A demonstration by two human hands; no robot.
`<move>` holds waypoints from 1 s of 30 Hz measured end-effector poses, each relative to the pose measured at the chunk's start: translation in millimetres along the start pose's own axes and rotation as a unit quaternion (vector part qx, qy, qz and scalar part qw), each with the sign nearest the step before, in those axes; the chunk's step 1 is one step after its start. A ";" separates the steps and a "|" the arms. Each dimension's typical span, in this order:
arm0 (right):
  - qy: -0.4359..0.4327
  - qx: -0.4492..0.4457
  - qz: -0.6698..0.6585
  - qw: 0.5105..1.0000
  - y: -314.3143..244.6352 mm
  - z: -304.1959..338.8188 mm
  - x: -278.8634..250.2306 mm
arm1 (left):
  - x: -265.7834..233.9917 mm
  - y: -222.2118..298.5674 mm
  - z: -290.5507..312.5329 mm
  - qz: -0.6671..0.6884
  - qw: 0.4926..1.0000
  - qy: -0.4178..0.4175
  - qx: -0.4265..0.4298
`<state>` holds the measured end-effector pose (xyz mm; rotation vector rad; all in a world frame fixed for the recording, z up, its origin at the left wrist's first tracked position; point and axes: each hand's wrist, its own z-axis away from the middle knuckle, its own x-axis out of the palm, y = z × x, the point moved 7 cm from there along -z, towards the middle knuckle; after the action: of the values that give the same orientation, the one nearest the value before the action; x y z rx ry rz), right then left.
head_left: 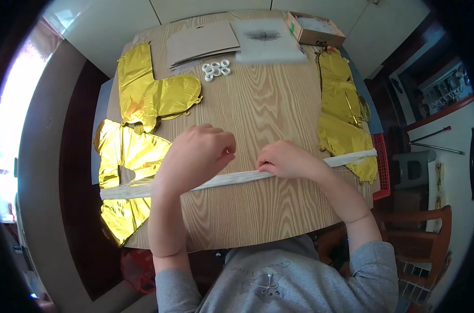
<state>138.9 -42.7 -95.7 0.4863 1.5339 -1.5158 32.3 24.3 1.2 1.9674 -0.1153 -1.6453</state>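
A long flat bundle of white strings [231, 180] lies crosswise over the wooden table. My right hand [288, 159] rests at its middle, fingers bent and pressed together on the strands. Just above and left of that, my left hand [203, 148] is raised over the bundle with its fingers curled in. Whether a thin strand is pinched there cannot be made out. The bundle's left end crosses a gold foil balloon [130, 151], partly behind my left forearm. Its right end lies over gold foil balloons [346, 130] at the table's right side.
Another flat gold foil balloon [158, 91] lies at the far left. Several small white rolls [215, 69] sit beyond my hands. Farther back are brown cardboard sheets [203, 41], a translucent plastic bag [268, 44] and an open cardboard box [317, 31]. A red basket [381, 167] stands by the right edge.
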 end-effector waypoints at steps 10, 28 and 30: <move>-0.001 0.032 -0.036 0.999 5.8 -0.5 -9.8 | 80.2 -13.8 -22.1 -0.012 0.984 -0.175 -0.019; -0.005 0.050 -0.365 0.930 13.0 6.2 -27.3 | 97.3 -21.6 -31.0 0.066 0.978 -0.197 -0.019; 0.003 0.061 -0.346 0.936 14.6 6.9 -32.6 | 64.7 -12.4 -32.8 0.147 0.986 -0.075 0.022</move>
<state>169.5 -36.6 -77.2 -0.0026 1.7184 -2.1469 74.8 20.0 -58.7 1.7563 -0.4807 -1.6027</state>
